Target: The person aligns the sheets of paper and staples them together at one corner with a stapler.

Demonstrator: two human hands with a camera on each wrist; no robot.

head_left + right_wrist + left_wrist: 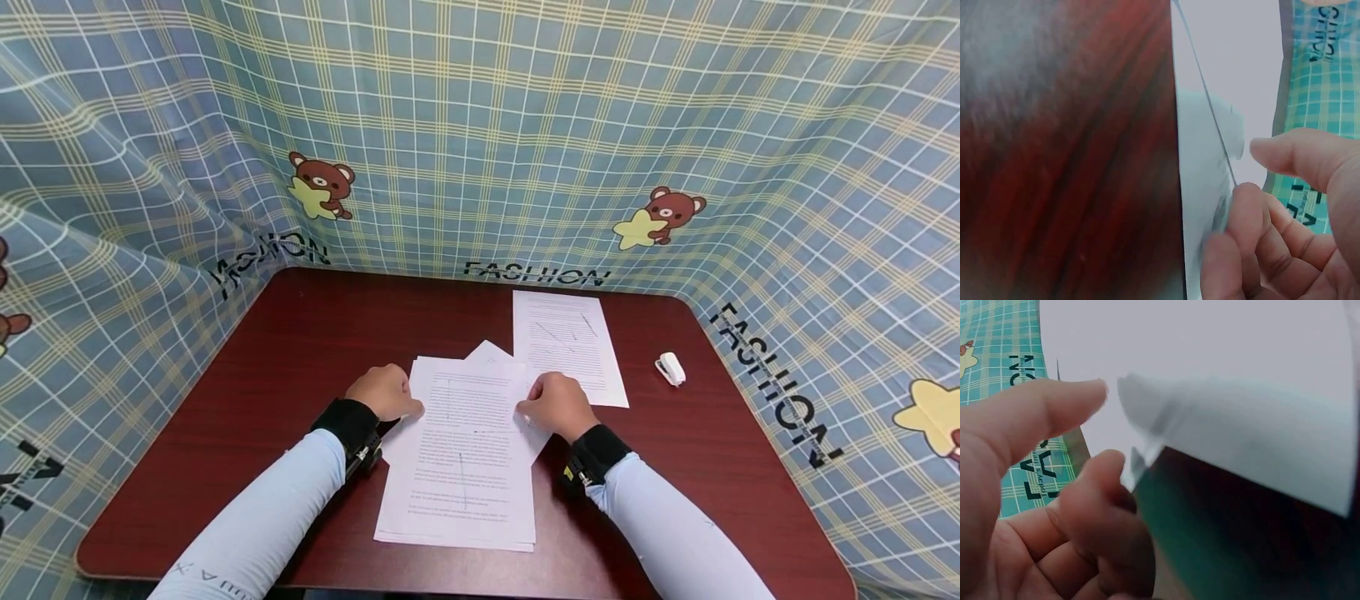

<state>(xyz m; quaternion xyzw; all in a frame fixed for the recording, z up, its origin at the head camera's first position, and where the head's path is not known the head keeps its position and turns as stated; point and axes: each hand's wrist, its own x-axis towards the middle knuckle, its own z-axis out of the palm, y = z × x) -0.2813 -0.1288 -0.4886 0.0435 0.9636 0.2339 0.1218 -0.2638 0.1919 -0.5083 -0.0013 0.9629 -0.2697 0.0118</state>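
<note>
A small stack of printed paper sheets [472, 467] is in front of me, its top page marked with pen strokes. My left hand [384, 393] pinches the left edge; in the left wrist view the thumb [1082, 400] is above the paper and curled fingers are below. On the opposite edge my right hand [558, 406] pinches the sheets, and in the right wrist view its fingers [1247, 212] lie under the paper edge. Beneath the stack lies paper turned at an angle, a corner [487, 350] showing behind. How many sheets each hand holds is hidden.
Farther back to the right, another printed sheet [570, 346] with pen marks lies on the dark red table [360, 317]. A small white stapler [671, 368] rests right of it. Plaid cloth [480, 150] hangs around the table's back and sides.
</note>
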